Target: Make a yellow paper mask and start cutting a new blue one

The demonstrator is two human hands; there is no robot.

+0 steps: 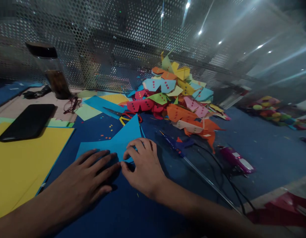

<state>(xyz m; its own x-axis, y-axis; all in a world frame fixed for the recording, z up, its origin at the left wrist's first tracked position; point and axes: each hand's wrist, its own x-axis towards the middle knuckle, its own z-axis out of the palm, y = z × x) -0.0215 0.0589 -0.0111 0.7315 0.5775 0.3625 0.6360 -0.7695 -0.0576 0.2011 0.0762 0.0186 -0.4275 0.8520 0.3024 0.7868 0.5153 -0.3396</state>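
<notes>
A sheet of light blue paper (105,145) lies on the dark blue table, one part folded up into a standing pointed flap. My left hand (90,175) rests flat on its near edge, fingers stretched out and holding nothing. Curled over the right end of the sheet, my right hand (143,162) pinches the paper near the fold with thumb and fingers. The thumb of my right hand comes close to the left fingertips. Just behind the flap lie scissors (123,115) with red and yellow handles.
Folded paper butterflies (165,96) form a heap at the back. A glue gun (176,145) with a clear stick and cable lies right, near a purple device (236,160). On the left are yellow sheets (16,175), a black phone (27,122), glasses (72,104) and a bottle (55,76).
</notes>
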